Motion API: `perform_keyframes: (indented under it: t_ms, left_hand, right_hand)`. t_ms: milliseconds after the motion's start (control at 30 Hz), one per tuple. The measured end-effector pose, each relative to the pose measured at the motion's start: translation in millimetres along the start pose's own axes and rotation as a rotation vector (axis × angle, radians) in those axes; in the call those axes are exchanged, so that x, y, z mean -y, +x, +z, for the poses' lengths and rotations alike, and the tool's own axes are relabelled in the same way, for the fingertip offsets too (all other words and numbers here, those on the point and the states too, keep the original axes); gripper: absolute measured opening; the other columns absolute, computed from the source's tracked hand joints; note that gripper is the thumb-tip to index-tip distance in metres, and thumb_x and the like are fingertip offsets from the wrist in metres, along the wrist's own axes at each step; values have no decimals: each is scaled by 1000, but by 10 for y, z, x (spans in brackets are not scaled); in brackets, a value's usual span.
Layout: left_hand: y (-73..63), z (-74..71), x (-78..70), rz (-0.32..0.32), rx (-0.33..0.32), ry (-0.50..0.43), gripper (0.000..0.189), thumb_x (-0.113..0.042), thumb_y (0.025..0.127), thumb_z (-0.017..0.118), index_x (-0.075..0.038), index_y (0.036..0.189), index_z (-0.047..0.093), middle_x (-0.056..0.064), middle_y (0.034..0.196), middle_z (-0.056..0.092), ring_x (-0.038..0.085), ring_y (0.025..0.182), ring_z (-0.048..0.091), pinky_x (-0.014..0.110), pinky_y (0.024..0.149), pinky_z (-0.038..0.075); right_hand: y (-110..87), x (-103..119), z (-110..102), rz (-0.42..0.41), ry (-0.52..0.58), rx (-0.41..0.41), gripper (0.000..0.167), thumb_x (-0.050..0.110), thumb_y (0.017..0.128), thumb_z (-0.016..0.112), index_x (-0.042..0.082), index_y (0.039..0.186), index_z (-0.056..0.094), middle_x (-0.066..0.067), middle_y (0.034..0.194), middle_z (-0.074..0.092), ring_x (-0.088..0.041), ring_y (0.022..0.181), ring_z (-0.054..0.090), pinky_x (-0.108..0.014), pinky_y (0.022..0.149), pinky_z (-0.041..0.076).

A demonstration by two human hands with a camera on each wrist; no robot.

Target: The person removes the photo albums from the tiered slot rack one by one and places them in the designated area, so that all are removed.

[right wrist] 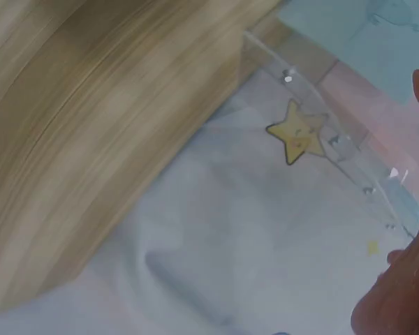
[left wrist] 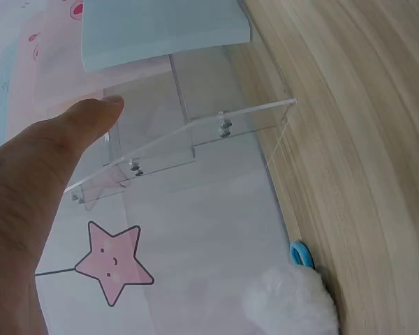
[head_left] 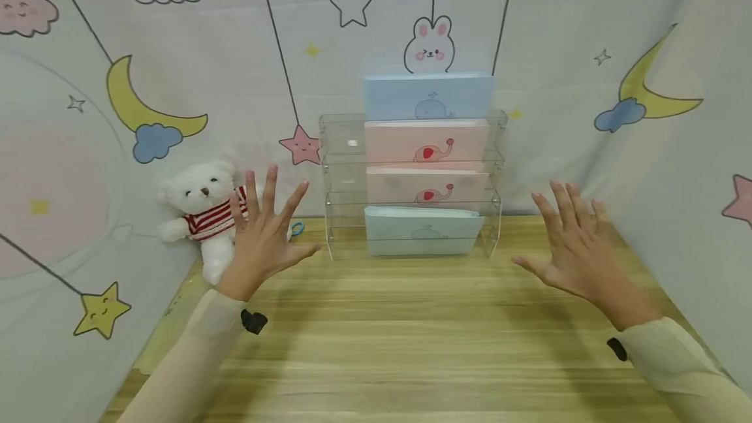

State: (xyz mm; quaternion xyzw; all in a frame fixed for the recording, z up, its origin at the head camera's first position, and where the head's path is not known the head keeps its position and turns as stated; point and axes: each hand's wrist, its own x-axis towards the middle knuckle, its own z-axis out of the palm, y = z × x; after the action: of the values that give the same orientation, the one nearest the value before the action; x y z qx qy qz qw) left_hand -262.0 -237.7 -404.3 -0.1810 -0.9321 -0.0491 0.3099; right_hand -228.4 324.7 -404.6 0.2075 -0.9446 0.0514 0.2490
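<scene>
Both hands are raised above the table with fingers spread and nothing in them. My left hand point(head_left: 264, 237) is between a white teddy bear point(head_left: 202, 191) in a red-striped sweater and a clear acrylic rack point(head_left: 346, 214), partly covering the bear. My right hand point(head_left: 578, 253) hovers to the right of the rack. Stacked in the rack's tiers are a blue packet point(head_left: 399, 96) with a whale, two pink packets with elephants, the upper pink packet point(head_left: 390, 139) and lower pink packet point(head_left: 390, 185), and a pale green packet point(head_left: 390, 230) at the bottom front.
The rack stands at the back of a wooden table point(head_left: 388, 325). Behind it hangs a white cloth point(head_left: 235, 51) printed with stars, moons and animals, which also runs down both sides. A small blue ring point(head_left: 297, 228) lies near the bear.
</scene>
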Motion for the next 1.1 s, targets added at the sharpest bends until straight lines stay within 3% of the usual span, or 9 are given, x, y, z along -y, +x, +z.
perform_keyframes:
  t_ms: [133,233,400,633,767,967,1100]
  left_hand:
    - [24,24,-67,-73,104,-94,136,-71,69,86,-42,173,2,12,181,-20,46,164,-29,79,122,-11]
    - [52,67,-137,-138,170,-193,139,-68,72,89,-46,171,-6,8,180,-26,46,163,-32,83,121,-10]
    - [90,176,-237,-183,224,-331,136,-60,78,90,-47,171,-8,8,181,-22,49,166,-21,83,123,-2]
    - [113,335,-243,-146,197,-438,129,-49,83,90,-39,173,-2,16,183,-4,58,164,12,82,122,23]
    - [115,433,-197,-137,205,-519,126,-43,86,89,-36,174,-2,17,182,4,55,164,16,80,123,25]
    - [115,597,-129,-83,184,-598,116,-31,90,87,-21,175,8,19,179,19,47,165,22,73,127,24]
    - [103,685,-106,-71,199,-605,110,-28,92,86,-24,175,13,21,177,26,47,164,24,75,125,27]
  right_hand:
    - [109,78,78,-32,153,-47,113,62,87,77,15,171,18,-21,179,18,-50,161,22,-81,113,21]
    - [186,156,127,-61,271,-70,111,40,82,87,8,169,25,-25,174,29,-52,155,32,-80,110,28]
    - [276,286,205,-58,402,-60,106,27,84,89,6,168,28,-28,167,39,-54,152,38,-75,116,34]
    - [346,402,309,12,520,27,96,25,90,85,7,168,31,-25,170,38,-53,154,37,-77,118,32]
    - [383,450,368,31,569,50,91,25,93,83,9,168,33,-23,169,41,-51,155,39,-76,119,32]
    - [400,498,475,56,617,73,83,23,96,82,12,166,38,-22,165,47,-50,152,43,-75,118,35]
    - [431,494,541,24,661,54,80,18,96,81,10,165,40,-21,162,51,-47,149,48,-72,118,37]
